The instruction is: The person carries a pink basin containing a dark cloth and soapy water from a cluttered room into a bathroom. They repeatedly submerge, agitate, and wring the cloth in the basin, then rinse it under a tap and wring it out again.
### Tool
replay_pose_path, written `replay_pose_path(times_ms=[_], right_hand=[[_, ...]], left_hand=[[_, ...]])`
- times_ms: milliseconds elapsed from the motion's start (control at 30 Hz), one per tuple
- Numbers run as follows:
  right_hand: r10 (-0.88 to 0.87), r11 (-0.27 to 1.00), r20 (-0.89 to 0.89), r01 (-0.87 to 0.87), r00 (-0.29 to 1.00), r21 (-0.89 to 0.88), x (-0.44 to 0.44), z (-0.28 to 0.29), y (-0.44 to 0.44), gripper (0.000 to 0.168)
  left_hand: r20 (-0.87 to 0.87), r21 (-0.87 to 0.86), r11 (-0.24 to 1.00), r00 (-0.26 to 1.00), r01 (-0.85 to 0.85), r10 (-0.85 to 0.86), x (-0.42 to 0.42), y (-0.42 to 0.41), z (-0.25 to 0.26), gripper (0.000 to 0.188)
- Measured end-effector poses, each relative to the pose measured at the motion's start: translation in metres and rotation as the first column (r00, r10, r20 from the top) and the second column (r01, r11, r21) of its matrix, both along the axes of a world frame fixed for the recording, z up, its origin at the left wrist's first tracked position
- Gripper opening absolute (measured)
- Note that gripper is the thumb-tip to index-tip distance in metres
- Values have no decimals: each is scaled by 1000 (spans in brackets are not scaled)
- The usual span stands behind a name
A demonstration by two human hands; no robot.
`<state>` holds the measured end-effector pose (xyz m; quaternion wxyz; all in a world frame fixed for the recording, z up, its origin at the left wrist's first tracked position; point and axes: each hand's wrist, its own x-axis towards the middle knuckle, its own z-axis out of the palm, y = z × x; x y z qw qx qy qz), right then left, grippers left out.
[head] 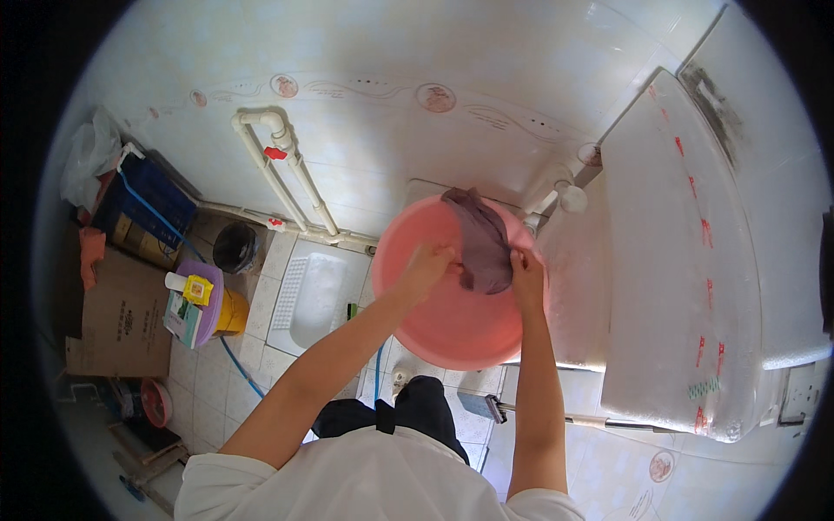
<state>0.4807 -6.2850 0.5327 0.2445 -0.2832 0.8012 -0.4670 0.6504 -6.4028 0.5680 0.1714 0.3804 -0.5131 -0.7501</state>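
A greyish-purple cloth (483,251) hangs over the far rim of a large pink plastic basin (469,332) and reaches down inside it. On the cloth's right edge, the fingertips of my right hand (526,277) are pinched shut. My left hand (430,266) is over the basin at the cloth's left side. Its fingers are blurred, so whether they grip the fabric is unclear. Folds hide part of the cloth, which looks like a garment.
A white squat toilet (319,303) lies left of the basin, below white pipes (296,172) with red valve handles. Bubble-wrapped panels (671,260) stand at the right. A yellow bucket (233,312), a black bin (235,248) and a cardboard box (127,312) are farther left.
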Motion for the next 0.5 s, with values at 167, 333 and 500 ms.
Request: replay_pose_path(times_ms=[167, 333, 500], right_hand=[[262, 899, -710, 103, 653, 427, -48, -149, 38, 46], [117, 818, -604, 269, 788, 509, 62, -130, -20, 43], [428, 849, -523, -130, 737, 512, 44, -141, -28, 32]], left_hand=[[68, -666, 736, 973, -120, 221, 26, 19, -44, 30], [178, -920, 392, 910, 18, 376, 64, 22, -49, 27], [234, -906, 413, 925, 95, 300, 69, 22, -52, 28]])
